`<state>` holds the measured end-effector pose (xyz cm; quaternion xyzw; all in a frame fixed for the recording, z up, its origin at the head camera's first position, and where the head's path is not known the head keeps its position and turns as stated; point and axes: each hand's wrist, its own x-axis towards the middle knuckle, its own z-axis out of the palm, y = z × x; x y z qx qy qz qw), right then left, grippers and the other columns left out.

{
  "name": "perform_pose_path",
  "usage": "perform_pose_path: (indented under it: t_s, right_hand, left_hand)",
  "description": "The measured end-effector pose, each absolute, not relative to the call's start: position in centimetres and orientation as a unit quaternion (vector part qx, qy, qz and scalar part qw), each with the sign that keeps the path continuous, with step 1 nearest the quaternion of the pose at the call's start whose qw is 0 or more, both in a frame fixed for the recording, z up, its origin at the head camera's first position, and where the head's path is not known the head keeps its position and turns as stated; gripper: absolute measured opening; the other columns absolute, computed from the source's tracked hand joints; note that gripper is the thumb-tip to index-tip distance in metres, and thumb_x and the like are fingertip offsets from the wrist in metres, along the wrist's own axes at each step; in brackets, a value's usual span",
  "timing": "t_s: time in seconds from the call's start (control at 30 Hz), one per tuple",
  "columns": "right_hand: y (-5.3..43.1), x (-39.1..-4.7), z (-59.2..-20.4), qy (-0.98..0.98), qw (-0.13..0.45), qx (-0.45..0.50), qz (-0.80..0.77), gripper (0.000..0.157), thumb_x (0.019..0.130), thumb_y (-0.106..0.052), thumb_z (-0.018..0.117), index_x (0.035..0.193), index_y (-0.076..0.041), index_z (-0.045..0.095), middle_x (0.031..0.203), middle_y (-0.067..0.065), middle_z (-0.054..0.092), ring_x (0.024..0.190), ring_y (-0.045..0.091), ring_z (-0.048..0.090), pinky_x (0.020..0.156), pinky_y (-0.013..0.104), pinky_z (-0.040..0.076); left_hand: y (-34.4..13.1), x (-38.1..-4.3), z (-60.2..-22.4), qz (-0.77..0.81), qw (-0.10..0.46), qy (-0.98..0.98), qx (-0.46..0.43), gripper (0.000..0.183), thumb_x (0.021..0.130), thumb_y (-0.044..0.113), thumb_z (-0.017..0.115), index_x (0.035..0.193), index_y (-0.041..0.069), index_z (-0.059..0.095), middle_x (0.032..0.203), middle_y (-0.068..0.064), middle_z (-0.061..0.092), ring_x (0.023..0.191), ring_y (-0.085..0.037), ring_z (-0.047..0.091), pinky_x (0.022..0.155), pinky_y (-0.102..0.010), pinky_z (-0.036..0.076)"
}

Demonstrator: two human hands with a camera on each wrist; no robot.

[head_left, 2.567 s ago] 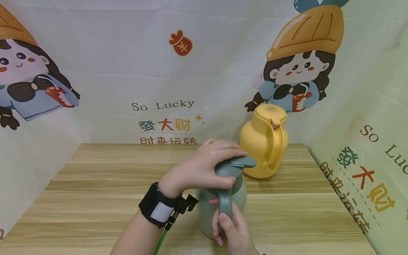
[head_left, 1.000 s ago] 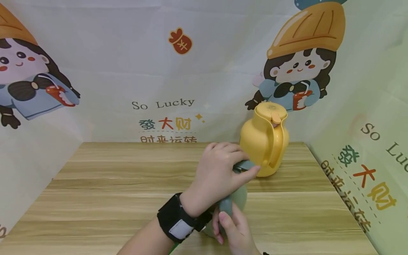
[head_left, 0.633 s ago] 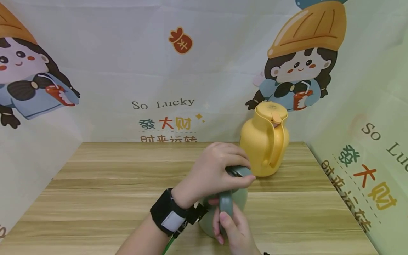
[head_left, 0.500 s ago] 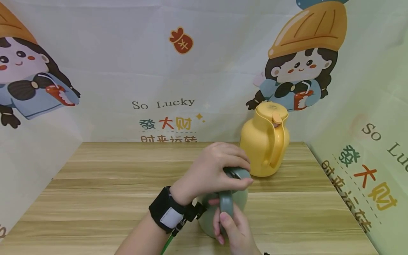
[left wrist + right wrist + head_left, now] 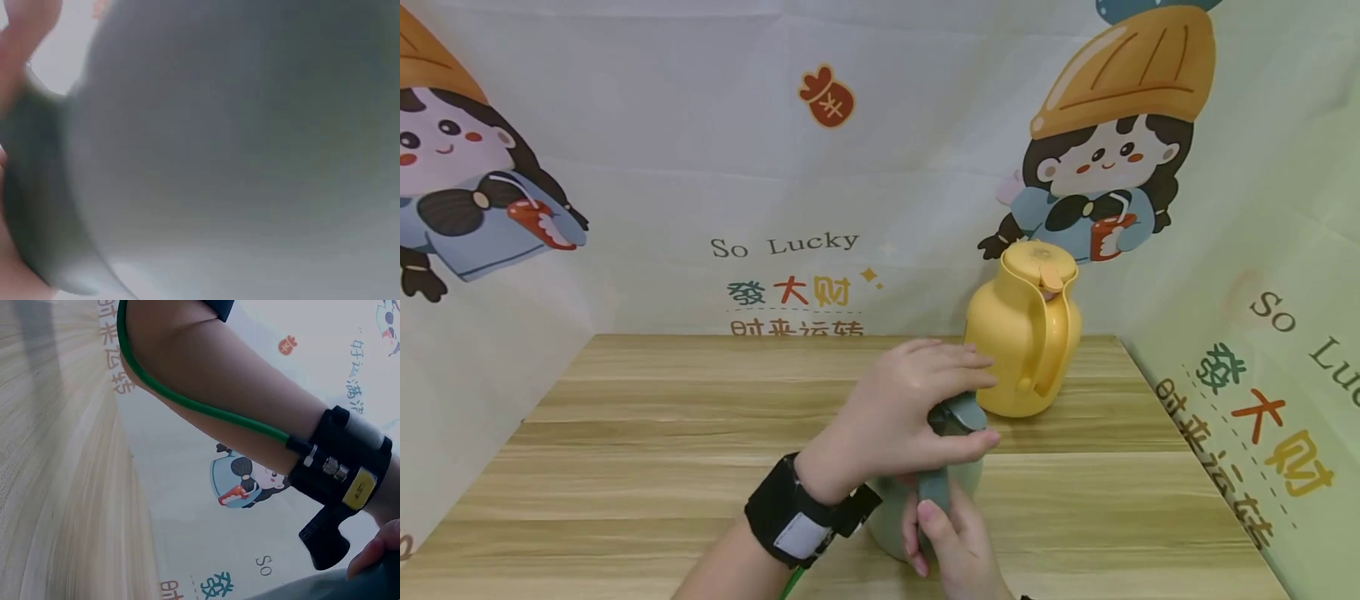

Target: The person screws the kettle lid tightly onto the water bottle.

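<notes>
My left hand (image 5: 910, 408) is curled over the green jug's (image 5: 887, 521) lid (image 5: 958, 412); my right hand (image 5: 955, 550) grips its handle (image 5: 932, 487). The jug stands at the bench's (image 5: 662, 433) front edge.

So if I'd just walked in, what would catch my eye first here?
Probably the two hands near the front of the wooden table: the left hand grips the lid of a grey-green jug, while the right hand holds its handle. Behind them, at the table's back right, stands a bright yellow jug, and big cartoon figures cover the backdrop.
</notes>
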<state>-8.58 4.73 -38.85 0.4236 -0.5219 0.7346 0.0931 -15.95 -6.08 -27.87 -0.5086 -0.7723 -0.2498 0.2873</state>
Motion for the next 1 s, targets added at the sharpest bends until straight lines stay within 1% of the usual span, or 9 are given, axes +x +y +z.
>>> perform_pose_path:
  t_s: [0.13, 0.2, 0.37, 0.57, 0.63, 0.8, 0.9, 1.0]
  right_hand:
    - [4.8, -8.5, -38.8, -0.525, 0.084, 0.419, 0.736, 0.017, 0.100, 0.001, 0.022, 0.090, 0.008, 0.034, 0.061, 0.015, 0.038, 0.035, 0.022, 0.030, 0.029, 0.024, 0.031]
    - [4.8, -8.5, -38.8, -0.523, 0.084, 0.420, 0.737, 0.017, 0.101, 0.000, 0.022, 0.091, 0.008, 0.034, 0.060, 0.016, 0.038, 0.035, 0.022, 0.029, 0.028, 0.024, 0.031]
    - [4.7, -8.6, -38.8, -0.519, 0.093, 0.428, 0.733, 0.017, 0.100, 0.002, 0.022, 0.092, 0.010, 0.034, 0.060, 0.016, 0.038, 0.035, 0.022, 0.030, 0.028, 0.023, 0.031]
    - [4.6, -8.7, -38.9, -0.513, 0.096, 0.427, 0.739, 0.014, 0.098, 0.006, 0.023, 0.092, 0.010, 0.035, 0.058, 0.016, 0.037, 0.035, 0.022, 0.030, 0.027, 0.025, 0.030]
    - [4.6, -8.7, -39.0, -0.511, 0.095, 0.426, 0.741, 0.014, 0.098, 0.005, 0.024, 0.092, 0.010, 0.035, 0.058, 0.016, 0.037, 0.035, 0.022, 0.030, 0.027, 0.026, 0.030]
    - [4.7, -8.5, -39.0, -0.514, 0.089, 0.412, 0.747, 0.015, 0.099, 0.003, 0.024, 0.092, 0.010, 0.036, 0.059, 0.017, 0.038, 0.035, 0.023, 0.030, 0.027, 0.027, 0.029]
    - [4.8, -8.4, -39.0, -0.521, 0.084, 0.405, 0.746, 0.016, 0.099, 0.003, 0.024, 0.091, 0.010, 0.035, 0.060, 0.017, 0.038, 0.036, 0.023, 0.030, 0.027, 0.028, 0.029]
    - [4.9, -8.3, -39.0, -0.526, 0.079, 0.401, 0.746, 0.016, 0.099, 0.005, 0.022, 0.090, 0.010, 0.035, 0.061, 0.017, 0.038, 0.037, 0.023, 0.031, 0.028, 0.030, 0.029]
  left_hand:
    - [-5.3, -14.1, -27.5, -0.238, 0.295, -0.817, -0.435, 0.058, 0.078, 0.053, 0.065, 0.114, 0.008, 0.060, 0.124, -0.006, 0.054, 0.119, -0.015, 0.043, 0.099, -0.037, 0.034]
    - [-4.9, -13.4, -27.2, -0.238, 0.294, -0.837, -0.395, 0.063, 0.078, 0.056, 0.063, 0.116, 0.006, 0.058, 0.126, -0.009, 0.051, 0.120, -0.019, 0.041, 0.098, -0.041, 0.034]
    - [-4.5, -12.9, -27.1, -0.225, 0.290, -0.877, -0.309, 0.072, 0.076, 0.061, 0.061, 0.120, 0.004, 0.054, 0.130, -0.015, 0.045, 0.121, -0.026, 0.038, 0.097, -0.047, 0.033]
    - [-4.2, -13.0, -27.5, -0.203, 0.251, -0.914, -0.246, 0.083, 0.076, 0.068, 0.055, 0.125, 0.001, 0.049, 0.130, -0.019, 0.043, 0.119, -0.032, 0.039, 0.092, -0.051, 0.035]
    - [-4.1, -13.0, -27.6, -0.201, 0.243, -0.919, -0.237, 0.082, 0.076, 0.067, 0.055, 0.124, 0.002, 0.049, 0.128, -0.017, 0.045, 0.116, -0.031, 0.041, 0.090, -0.051, 0.037]
    - [-4.2, -13.1, -27.8, -0.200, 0.251, -0.914, -0.250, 0.068, 0.075, 0.059, 0.058, 0.117, 0.005, 0.054, 0.119, -0.009, 0.052, 0.113, -0.025, 0.043, 0.088, -0.045, 0.038]
    - [-4.4, -13.2, -27.9, -0.209, 0.247, -0.909, -0.263, 0.061, 0.075, 0.055, 0.058, 0.113, 0.008, 0.057, 0.119, -0.008, 0.052, 0.113, -0.024, 0.043, 0.090, -0.045, 0.036]
    - [-4.6, -13.3, -28.0, -0.218, 0.233, -0.907, -0.275, 0.060, 0.075, 0.054, 0.057, 0.114, 0.008, 0.057, 0.122, -0.009, 0.051, 0.115, -0.024, 0.042, 0.094, -0.046, 0.033]
